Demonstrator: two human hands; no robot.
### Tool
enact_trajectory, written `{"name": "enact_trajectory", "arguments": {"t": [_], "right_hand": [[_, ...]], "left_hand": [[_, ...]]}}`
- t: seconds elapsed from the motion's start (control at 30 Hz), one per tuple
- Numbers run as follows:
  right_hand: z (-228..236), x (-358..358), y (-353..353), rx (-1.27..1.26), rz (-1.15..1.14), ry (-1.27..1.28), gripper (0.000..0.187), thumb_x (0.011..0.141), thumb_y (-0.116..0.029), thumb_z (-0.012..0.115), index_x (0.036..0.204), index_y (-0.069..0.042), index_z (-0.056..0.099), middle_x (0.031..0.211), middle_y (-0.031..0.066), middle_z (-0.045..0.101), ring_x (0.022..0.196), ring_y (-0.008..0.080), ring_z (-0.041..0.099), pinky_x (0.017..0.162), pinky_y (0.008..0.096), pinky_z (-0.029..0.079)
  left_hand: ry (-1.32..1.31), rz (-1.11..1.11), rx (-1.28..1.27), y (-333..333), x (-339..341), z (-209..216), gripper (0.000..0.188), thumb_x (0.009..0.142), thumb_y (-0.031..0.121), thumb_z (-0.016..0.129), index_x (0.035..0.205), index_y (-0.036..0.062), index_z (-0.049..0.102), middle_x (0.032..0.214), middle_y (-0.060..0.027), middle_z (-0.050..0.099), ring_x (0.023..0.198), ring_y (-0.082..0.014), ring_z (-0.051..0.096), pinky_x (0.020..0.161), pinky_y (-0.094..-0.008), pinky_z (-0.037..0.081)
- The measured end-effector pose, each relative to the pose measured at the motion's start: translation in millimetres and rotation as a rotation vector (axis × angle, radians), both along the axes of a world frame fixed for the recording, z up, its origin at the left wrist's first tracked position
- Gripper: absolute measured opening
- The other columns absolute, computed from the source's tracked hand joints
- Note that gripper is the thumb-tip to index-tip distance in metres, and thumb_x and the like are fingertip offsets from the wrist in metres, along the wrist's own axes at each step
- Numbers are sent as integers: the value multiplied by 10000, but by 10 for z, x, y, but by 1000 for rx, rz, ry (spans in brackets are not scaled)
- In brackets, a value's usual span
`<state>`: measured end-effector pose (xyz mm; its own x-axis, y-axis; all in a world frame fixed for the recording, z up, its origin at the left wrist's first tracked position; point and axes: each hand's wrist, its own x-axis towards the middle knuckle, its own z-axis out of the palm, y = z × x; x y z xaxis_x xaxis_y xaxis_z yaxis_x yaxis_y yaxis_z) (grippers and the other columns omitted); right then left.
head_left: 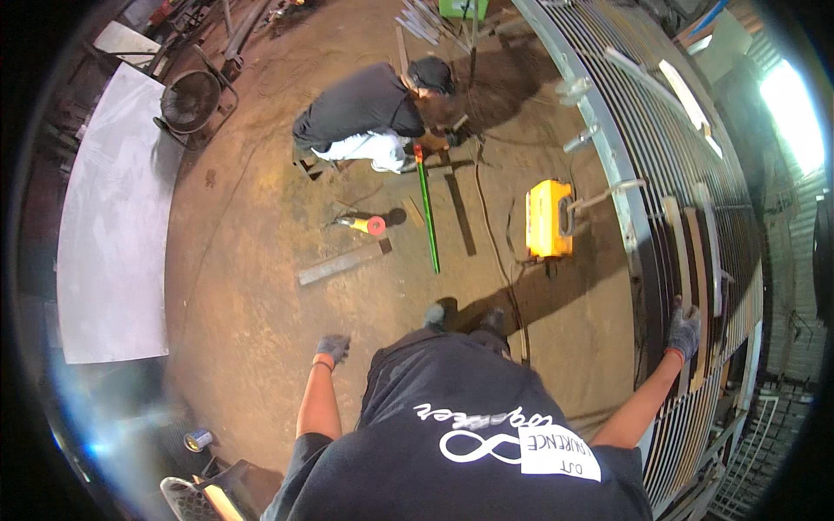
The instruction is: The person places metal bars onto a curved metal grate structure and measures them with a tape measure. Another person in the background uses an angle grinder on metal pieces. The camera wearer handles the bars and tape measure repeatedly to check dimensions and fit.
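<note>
My right hand (685,330), in a grey glove with an orange cuff, is closed around a long flat metal bar (677,247) lying on a slatted metal frame (638,260) to my right. A second, browner bar (696,247) lies close beside it, and a paler metal piece (710,230) is just beyond. The glove hides part of the gripped bar. My left hand (334,348), gloved the same way, hangs at my left side over the floor. It holds nothing, and its fingers look loosely apart.
Ahead, a co-worker (356,108) crouches by a long green square bar (427,208). A yellow case (549,219), a yellow angle grinder (365,225) and a metal offcut (346,262) stand or lie on the floor. Clamps (608,193) jut from the frame. Left are a fan (190,101) and pale sheet (113,226).
</note>
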<state>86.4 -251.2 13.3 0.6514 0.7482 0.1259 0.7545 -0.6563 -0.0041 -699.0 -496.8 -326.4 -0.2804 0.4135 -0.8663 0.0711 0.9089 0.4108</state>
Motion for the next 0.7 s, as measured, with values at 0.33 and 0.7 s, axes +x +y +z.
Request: {"name": "enact_trajectory", "arguments": {"t": [0.33,0.7], "right_hand": [[-58,24,-23,85,-26,17,752,941,-598,624,1367,20,577,1325,254,632,1224,389,613,1036,451,477],[153,-251,12,87,-45,53,683,929,-523,686,1321,30,602,1308,236,649,1206,376,629,1025,437,490]], "left_hand": [[-63,31,-244,-235,39,-56,407,990,423,619,1131,48,690,1017,-88,735,771,-219,703,636,-403,564],[1,-232,-56,839,-39,110,428,1002,355,618,1262,18,665,1107,-109,739,846,-228,725,668,-389,585]]}}
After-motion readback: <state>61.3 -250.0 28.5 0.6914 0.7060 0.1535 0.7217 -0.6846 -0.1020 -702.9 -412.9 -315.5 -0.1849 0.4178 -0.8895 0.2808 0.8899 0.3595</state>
